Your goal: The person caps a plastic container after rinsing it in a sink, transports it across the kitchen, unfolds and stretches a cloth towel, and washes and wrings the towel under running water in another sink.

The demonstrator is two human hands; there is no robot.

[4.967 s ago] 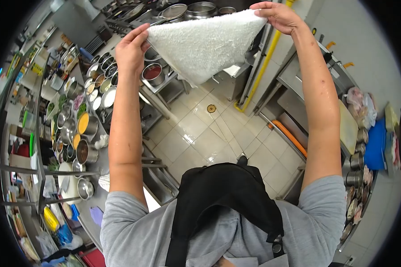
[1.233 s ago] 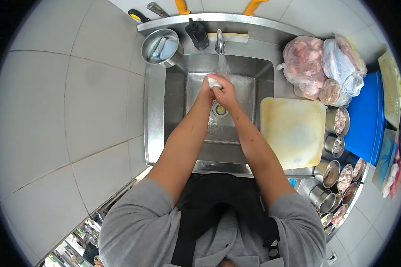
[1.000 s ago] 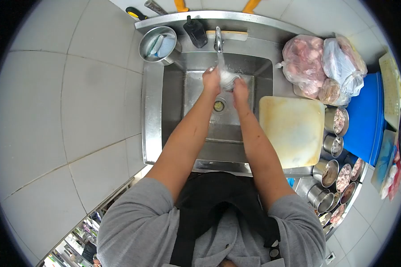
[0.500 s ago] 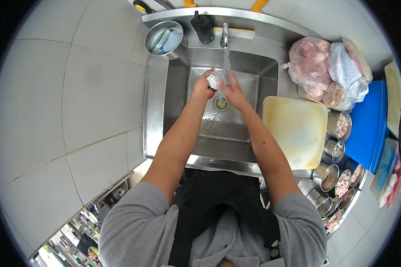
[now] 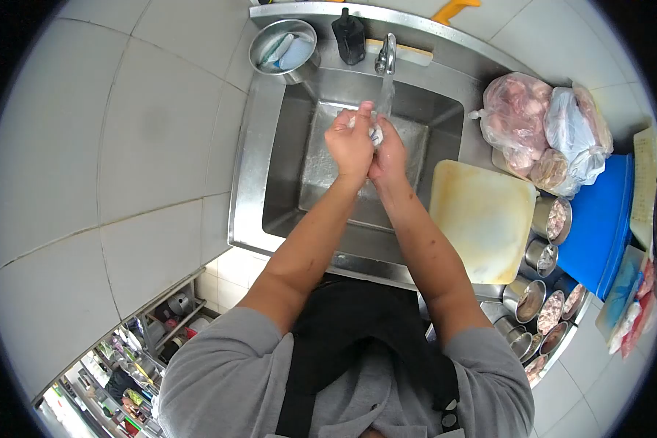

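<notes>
My left hand (image 5: 351, 148) is closed over a small white ridged thing (image 5: 377, 136), its thumb pointing up towards the tap. From the other side, my right hand (image 5: 389, 152) is wrapped round the same thing, so most of it is hidden between my palms; its exact kind cannot be made out. Both hands are pressed together above the steel sink (image 5: 288, 171). A stream of water falls from the tap (image 5: 390, 55) just beyond my fingers.
A steel pot (image 5: 310, 69) with sponges and a black bottle (image 5: 350, 38) stand behind the sink. At right are a worn cutting board (image 5: 482, 219), bags of raw meat (image 5: 517, 120), a blue lid or board (image 5: 602, 226) and several steel containers (image 5: 551, 310) with meat.
My hands have come together around the white thing, covering more of it. Before, my left hand held it while the right was beside it under the water. The camera view has shifted and turned slightly.
</notes>
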